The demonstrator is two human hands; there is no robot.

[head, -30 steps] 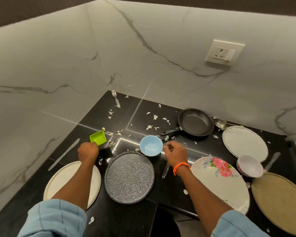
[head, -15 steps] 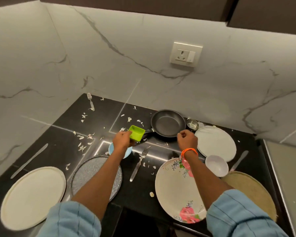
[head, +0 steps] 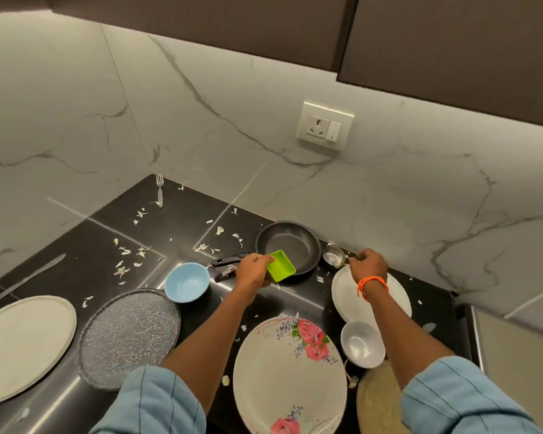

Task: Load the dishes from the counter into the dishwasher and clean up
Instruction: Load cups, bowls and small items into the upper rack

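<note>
Both hands have travelled toward the back of the black stone counter [head: 85,270] since the earlier frames: the left hand [head: 254,270] has carried the small lime-green square plastic container [head: 281,266] from beside the pale blue round bowl [head: 187,282] to just above the black non-stick frying pan [head: 288,246] at mid-frame, and the right hand [head: 369,265] has gone from the middle of the counter to the small steel measuring cup [head: 333,257] by the marble wall. The left hand's fingers are curled around the green container's near edge, holding it tilted over the pan's rim. The right hand's fingers are pinched at the cup's handle, above the plain white round plate [head: 398,300]; whether they have really closed on it I cannot tell. The dishes remain on the counter: the floral plate [head: 282,371] at lower centre, the speckled grey round tray [head: 129,336] and cream plate [head: 22,346] at lower left, the small white bowl [head: 362,343] at lower right, and a fork [head: 160,190] in the far corner. White scraps litter the surface. The step looks like gathering small items; nesting the green container flat in the pan, then lifting the cup level by its handle, should keep the stack from slipping in one carry.
</note>
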